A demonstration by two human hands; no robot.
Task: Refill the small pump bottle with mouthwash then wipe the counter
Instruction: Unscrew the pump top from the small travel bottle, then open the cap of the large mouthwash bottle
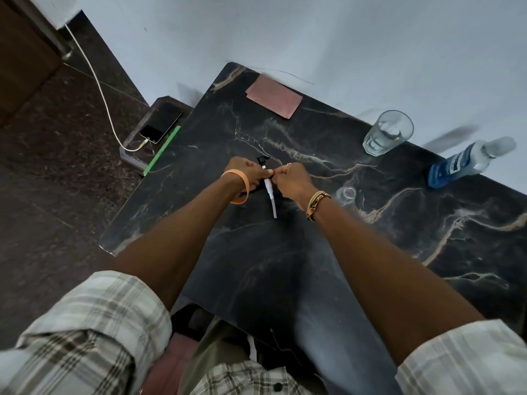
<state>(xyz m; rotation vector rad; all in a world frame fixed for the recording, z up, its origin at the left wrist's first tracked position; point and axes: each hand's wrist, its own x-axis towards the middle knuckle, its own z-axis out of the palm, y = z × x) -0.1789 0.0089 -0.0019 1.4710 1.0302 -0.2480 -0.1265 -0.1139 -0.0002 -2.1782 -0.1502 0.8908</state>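
Note:
Both hands meet over the middle of the black marble counter [285, 252]. My left hand [251, 173] and my right hand [291, 178] pinch the pump head [268, 186], a black nozzle with a white stem and a clear dip tube pointing toward me. The small clear bottle [346, 195] stands open just right of my right wrist, partly hidden by it. The mouthwash bottle [467, 162], blue liquid low inside, stands at the far right. A pinkish-brown cloth [273, 96] lies flat at the counter's far edge.
A clear drinking glass [387, 132] stands between the cloth and the mouthwash bottle. Left of the counter, a lower side table carries a phone [161, 122] on a white charging cable [97, 81]. A green strip [162, 149] lines the counter's left edge. A pale wall runs behind.

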